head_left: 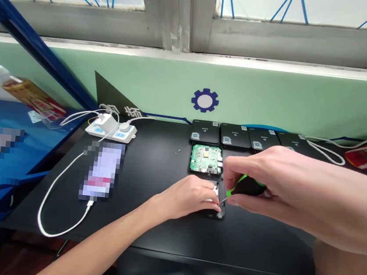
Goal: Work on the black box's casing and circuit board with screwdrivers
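Note:
My right hand (257, 185) is wrapped round a screwdriver (247, 186) with a black and green handle. Its thin shaft points down and left to a black plastic case half (215, 213) lying on the table. My left hand (195, 194) is closed on that case half, fingertips beside the screwdriver tip. The hand covers much of the part, so whether a screw sits under the tip cannot be seen. Just behind lies an open black case (190, 158) holding a green circuit board (207, 158).
Several closed black boxes, including the leftmost box (205, 132), line the wall. Small screws (178, 152) lie left of the circuit board. Farther left are a phone (103, 170), its white cable (39, 214) and a power strip (127, 136). The black table (146, 234) ends near my lap.

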A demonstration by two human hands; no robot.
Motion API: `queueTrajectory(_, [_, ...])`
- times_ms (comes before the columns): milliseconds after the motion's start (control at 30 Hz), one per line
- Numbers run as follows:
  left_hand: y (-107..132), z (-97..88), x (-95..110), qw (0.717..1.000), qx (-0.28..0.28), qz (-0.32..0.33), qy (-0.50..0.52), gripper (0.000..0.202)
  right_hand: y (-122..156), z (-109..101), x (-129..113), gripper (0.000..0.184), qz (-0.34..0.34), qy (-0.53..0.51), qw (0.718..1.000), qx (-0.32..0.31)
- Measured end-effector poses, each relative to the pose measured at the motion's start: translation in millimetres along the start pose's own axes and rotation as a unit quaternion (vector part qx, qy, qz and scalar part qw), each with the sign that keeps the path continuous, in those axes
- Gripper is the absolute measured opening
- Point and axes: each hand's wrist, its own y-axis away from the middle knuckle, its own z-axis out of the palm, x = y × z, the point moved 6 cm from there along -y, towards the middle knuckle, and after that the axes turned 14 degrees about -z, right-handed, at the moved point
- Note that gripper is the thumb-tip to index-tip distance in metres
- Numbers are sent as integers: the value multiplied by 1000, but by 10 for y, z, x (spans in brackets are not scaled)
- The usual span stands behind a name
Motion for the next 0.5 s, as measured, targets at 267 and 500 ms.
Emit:
queueTrajectory(267, [-18, -14, -14, 1000, 2, -4, 19, 21, -85, 37, -27, 23, -23, 23, 999, 27])
queueTrajectory(500, [-18, -73, 22, 999, -26, -36, 5, 15, -71, 18, -64, 15, -41, 28, 998, 31])
